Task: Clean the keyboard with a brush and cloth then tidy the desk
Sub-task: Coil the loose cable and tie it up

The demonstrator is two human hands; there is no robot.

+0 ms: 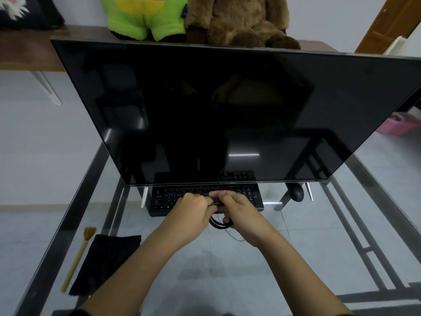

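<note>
A black keyboard [180, 197] lies on the glass desk [296, 258], partly under the lower edge of the big dark monitor [205, 110]. My left hand [193, 207] and my right hand [239, 208] meet just in front of the keyboard, both closed around a bundle of looped black cable [219, 224] that hangs below the fingers. A thin wire trails from the loop toward me. At the desk's near left lie a wooden-handled brush [77, 256] and a folded black cloth [107, 263], side by side and untouched.
A black mouse [297, 193] sits to the right of the keyboard under the monitor's edge. Monitor stand legs [284, 199] flank the keyboard. A green plush toy [145, 17] and a brown one [239, 21] sit on a shelf behind. A pink tub [397, 125] is on the floor at right.
</note>
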